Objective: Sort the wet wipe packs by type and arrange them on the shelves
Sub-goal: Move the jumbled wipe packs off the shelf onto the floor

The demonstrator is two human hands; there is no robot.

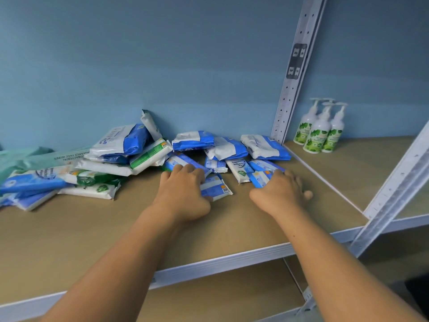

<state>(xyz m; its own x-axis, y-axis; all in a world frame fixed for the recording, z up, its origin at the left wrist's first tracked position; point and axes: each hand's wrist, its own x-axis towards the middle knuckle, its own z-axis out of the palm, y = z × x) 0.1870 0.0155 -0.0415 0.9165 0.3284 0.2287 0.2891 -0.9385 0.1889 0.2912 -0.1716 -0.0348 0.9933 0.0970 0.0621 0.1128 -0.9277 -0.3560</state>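
We stretch both bare forearms forward, wrists low and palms down; our left hand (183,194) curls its fingers over a small blue pack (217,190), thumb at its near edge; our right hand (281,194) hooks bent fingers onto another blue pack (261,180), little finger splayed outward.

Single view, ours: wide-angle camera on head. We look forward and down onto shelf board (92,228), blue wall (162,54) beyond. White post (290,89) right of centre, leaning in frame. We sit close: forearms enter from bottom edge, left hand (183,194) and right hand (278,191) left of post foot, left hand gripping wipe pack (216,189). Lower shelf (220,296) shows below post foot.
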